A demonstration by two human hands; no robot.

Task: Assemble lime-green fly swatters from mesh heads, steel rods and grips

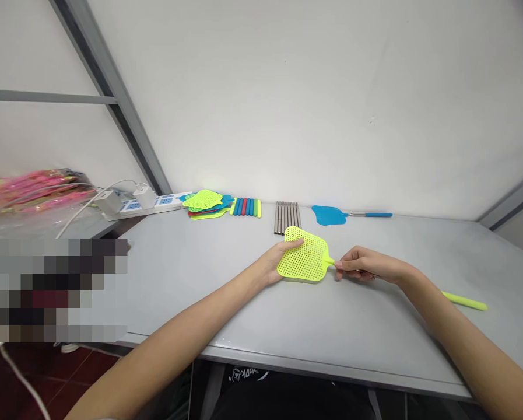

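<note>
A yellow-green perforated fly swatter head (305, 259) is held above the middle of the table, its neck pointing right. My left hand (270, 265) grips its left edge, thumb on top and fingers underneath. At the neck's tip, my right hand (366, 264) is closed in a pinch; whether anything else is between those fingers is hidden. Partly behind my right forearm lies a yellow-green handle tube (469, 301). Beyond the hands, several metal rods (287, 217) lie side by side.
Along the wall are a blue fly swatter with handle (330, 215), a row of coloured handle tubes (245, 207) and a pile of swatter heads (205, 200). A power strip (165, 201) with plugs and a plastic bag of pink items (38, 189) sit left. A grey table (313, 332) spans the front.
</note>
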